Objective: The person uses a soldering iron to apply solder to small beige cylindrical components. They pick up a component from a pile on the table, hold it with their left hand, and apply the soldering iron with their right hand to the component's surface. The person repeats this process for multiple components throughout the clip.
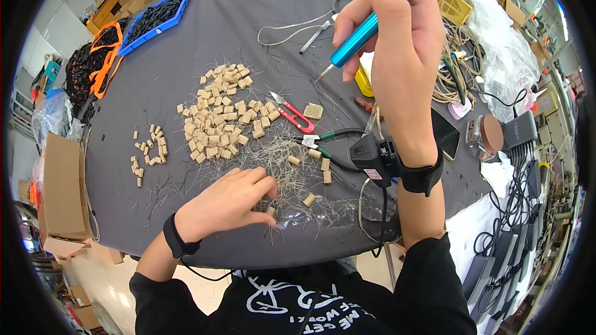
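Observation:
My right hand (406, 56) is raised over the table's right side, closed around a shiny blue pen-shaped tool (366, 32) with a thin pointed metal tip. Lower down, my left hand (225, 203) rests on the table with its thumb and forefinger apart. A small tan cylinder (270, 211) lies by its thumb, and I cannot tell whether they touch. Beyond those fingers spreads a tangle of short thin wire pieces (282, 164). Several more tan cylinders (217, 118) form a pile ahead of this hand, and a smaller group (152, 146) sits farther left.
Red-handled snips (295, 116) and green-handled pliers (332, 142) lie mid-table beside a tan square block (313, 111). A blue tray (158, 18) of black parts stands far left. At right are a phone (447, 130), a lidded jar (484, 135) and coiled cords (456, 62).

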{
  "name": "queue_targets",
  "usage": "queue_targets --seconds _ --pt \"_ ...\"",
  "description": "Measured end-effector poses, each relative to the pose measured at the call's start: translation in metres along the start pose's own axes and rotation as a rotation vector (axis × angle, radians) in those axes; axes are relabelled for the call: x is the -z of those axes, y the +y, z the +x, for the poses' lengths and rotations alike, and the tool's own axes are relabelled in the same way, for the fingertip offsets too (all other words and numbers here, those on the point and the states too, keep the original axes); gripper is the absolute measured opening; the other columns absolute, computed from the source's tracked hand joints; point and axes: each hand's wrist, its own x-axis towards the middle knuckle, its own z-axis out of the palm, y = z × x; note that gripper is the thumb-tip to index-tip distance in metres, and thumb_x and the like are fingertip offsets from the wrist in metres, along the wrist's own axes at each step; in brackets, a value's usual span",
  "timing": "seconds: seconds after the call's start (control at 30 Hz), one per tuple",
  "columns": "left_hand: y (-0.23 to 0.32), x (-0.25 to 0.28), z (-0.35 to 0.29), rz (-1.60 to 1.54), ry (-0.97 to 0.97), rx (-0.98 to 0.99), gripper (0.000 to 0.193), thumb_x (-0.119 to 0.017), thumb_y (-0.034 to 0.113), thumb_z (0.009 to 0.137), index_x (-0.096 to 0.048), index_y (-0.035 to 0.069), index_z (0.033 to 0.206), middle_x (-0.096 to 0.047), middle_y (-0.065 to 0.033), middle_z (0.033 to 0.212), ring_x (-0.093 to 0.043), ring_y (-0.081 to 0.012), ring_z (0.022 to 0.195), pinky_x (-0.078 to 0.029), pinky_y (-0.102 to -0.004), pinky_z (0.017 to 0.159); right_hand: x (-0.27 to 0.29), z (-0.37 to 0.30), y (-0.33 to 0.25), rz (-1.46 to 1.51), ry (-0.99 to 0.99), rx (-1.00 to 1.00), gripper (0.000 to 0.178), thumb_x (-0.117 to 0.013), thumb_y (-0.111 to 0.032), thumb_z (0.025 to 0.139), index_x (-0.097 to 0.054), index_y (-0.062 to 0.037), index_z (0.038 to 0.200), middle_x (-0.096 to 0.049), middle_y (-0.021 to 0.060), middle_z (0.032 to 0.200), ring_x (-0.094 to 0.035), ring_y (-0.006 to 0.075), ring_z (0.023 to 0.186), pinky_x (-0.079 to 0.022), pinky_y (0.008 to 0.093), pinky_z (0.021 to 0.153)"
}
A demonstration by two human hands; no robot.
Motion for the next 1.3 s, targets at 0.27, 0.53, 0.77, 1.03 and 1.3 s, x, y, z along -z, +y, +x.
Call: queue_targets --seconds 0.27,0.53,0.77,1.03,1.3 --pt "-0.003 -0.002 -0.005 0.053 -0.012 -0.053 0.03 -0.067 0.026 0.066 -0.052 0.011 0.087 -0.047 -0.0046 0.078 -0.049 -0.022 0.071 -0.037 -0.0303 0.065 0.005 0.001 0.015 0.008 -0.07 0.133 0.018 -0.039 -0.021 0.09 -0.039 -0.0029 0.089 -0.05 0.0048 0.051 -0.036 0.0032 0.034 -0.028 0.0144 0.033" --pt "-0.01 0.006 -0.006 0.036 0.237 -0.043 0.022 -0.068 0.019 0.065 -0.055 0.011 0.081 -0.049 -0.0027 0.07 -0.049 -0.0211 0.063 -0.038 -0.029 0.058 0.008 0.005 0.021 -0.012 -0.086 0.2 0.021 -0.044 -0.024 0.088 -0.041 -0.0033 0.09 -0.05 0.0041 0.05 -0.038 0.0042 0.033 -0.03 0.0163 0.031" --pt "0.015 0.081 0.01 -0.05 0.887 0.037 0.028 -0.069 0.006 0.058 -0.056 0.007 0.083 -0.034 0.0061 0.057 -0.03 -0.003 0.051 -0.023 -0.0183 0.043 -0.007 -0.009 0.014 -0.055 -0.09 0.118 0.019 -0.039 -0.022 0.087 -0.042 -0.0032 0.087 -0.047 0.0056 0.047 -0.034 0.0053 0.031 -0.026 0.0169 0.03" --pt "0.01 0.09 0.01 -0.061 1.073 -0.069 0.034 -0.071 0.002 0.056 -0.058 0.005 0.088 -0.035 0.0062 0.051 -0.026 -0.0018 0.044 -0.021 -0.017 0.04 -0.017 -0.021 0.009 -0.056 -0.111 0.175 0.022 -0.032 -0.027 0.088 -0.037 -0.0066 0.092 -0.045 0.0092 0.044 -0.031 0.0096 0.027 -0.026 0.0197 0.027" --pt "0.014 0.082 0.008 -0.049 1.114 -0.322 0.04 -0.073 0.006 0.054 -0.048 0.002 0.085 -0.031 0.0075 0.053 -0.022 -0.0016 0.046 -0.017 -0.0181 0.044 -0.018 -0.032 0.001 0.127 -0.092 0.282 0.036 -0.023 -0.037 0.09 -0.028 -0.0103 0.113 -0.044 0.0116 0.068 -0.042 0.0147 0.033 -0.042 0.0259 0.026"
